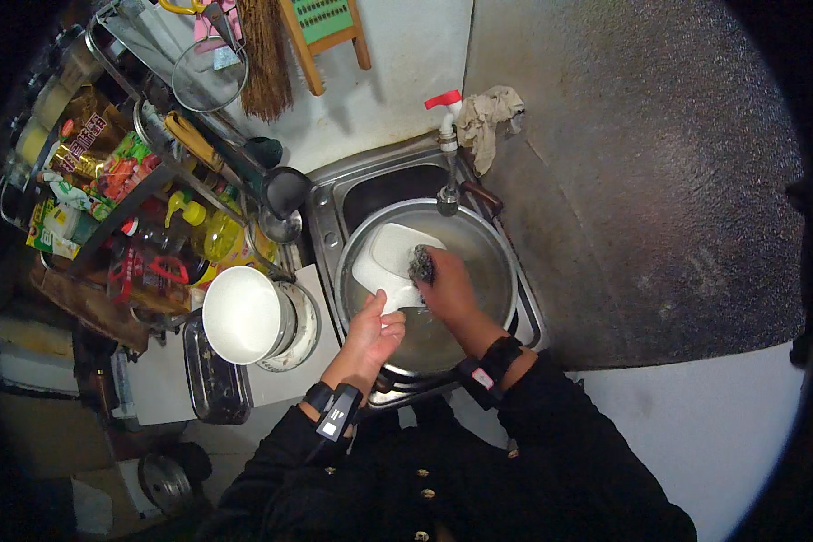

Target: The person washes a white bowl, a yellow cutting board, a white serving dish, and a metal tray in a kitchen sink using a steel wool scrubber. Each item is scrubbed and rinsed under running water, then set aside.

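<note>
A white, rounded-square dish [372,269] is tilted above a large round metal basin [511,284] that holds water. My left hand [372,332] grips the dish by its near edge, thumb on top. In my right hand [450,284] is a steel wool scrubber [421,264], held against or close to the right side of the dish; my fingers hide the exact contact. The basin rests on a stainless steel sink [328,223]. Over its far rim hangs a tap [449,139] with a red lever.
Stacked white bowls [240,315] stand on a patterned plate [308,332] left of the sink, beside a dark tray [217,379]. A rack [190,179] holds bottles, packets and ladles [286,190]. A rag [488,118] hangs by the tap. At right is a dark panel [637,203].
</note>
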Available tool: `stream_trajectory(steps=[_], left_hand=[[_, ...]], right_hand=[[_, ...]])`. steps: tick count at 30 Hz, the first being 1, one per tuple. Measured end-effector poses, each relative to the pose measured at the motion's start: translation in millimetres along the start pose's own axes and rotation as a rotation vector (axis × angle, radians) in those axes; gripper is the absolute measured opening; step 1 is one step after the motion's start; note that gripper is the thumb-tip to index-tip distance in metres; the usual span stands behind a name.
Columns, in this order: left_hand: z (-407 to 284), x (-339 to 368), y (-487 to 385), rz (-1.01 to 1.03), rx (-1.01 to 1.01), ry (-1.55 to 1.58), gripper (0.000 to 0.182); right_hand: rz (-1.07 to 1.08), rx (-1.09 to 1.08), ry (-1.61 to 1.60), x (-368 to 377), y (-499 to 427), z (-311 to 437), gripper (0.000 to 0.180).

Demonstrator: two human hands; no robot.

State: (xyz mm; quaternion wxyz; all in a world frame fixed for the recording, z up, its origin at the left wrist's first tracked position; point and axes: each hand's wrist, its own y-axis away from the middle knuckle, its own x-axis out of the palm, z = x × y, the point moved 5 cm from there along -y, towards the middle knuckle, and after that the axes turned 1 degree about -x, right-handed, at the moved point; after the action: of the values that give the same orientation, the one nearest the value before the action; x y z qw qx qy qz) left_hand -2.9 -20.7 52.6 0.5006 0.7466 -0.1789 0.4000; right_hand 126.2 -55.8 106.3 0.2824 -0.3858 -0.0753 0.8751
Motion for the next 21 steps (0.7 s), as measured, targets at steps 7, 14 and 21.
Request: stream_trajectory(steps=[7,14,21], left_hand=[[-4.2,0.7,-6.3,0.010,-0.093,0.123,0.009],[-8.4,0.1,-4.4,-0.054,0.006,-0.099,0.005],[-8.5,-11.8,5.4,0.003,-0.055,-0.295,0.011]], right_hand=[[-0.003,-0.044,-0.035,1.2,3.3,-10.7,0.047],[0.127,-0.069,0.075,19.2,-4.9,-7.7,0.047],[0.198,0.219,-0.077,52.8,-24.5,-58.5,0.051]])
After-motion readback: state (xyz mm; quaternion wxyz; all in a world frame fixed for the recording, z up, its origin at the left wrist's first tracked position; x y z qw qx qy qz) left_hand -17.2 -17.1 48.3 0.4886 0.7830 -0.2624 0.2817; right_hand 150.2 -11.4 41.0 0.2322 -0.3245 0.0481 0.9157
